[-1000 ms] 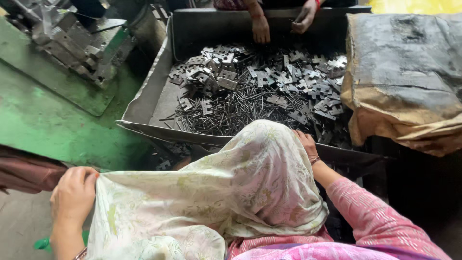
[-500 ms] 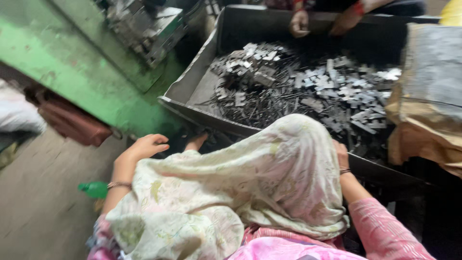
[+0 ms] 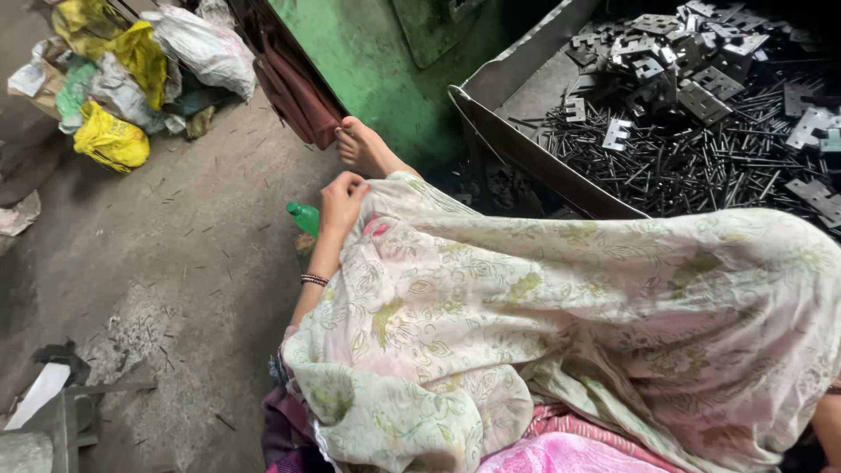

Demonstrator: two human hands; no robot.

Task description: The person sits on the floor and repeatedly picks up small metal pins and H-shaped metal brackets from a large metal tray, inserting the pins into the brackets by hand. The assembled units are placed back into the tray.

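A pale floral cloth (image 3: 561,307) lies spread over my lap and fills the lower right of the head view. My left hand (image 3: 342,197) pinches its upper left edge, fingers closed on the fabric, with a dark bangle on the wrist. The cloth hides my right hand; only a bit of arm shows at the bottom right corner. A bare foot (image 3: 363,147) rests just beyond my left hand, against the green machine base (image 3: 385,79). Pink patterned clothing (image 3: 569,451) shows beneath the cloth.
A grey metal tray (image 3: 526,153) at the upper right holds several dark rods and flat stamped metal pieces (image 3: 692,96). A green bottle (image 3: 304,216) lies on the concrete floor by my wrist. Bags and rags (image 3: 114,79) are piled at the upper left. Dark red fabric (image 3: 293,88) hangs beside the machine.
The view has swung left and down toward the floor. My left hand has moved onto the cloth's edge and closed on it. The other person's hands at the tray's far side have left view.
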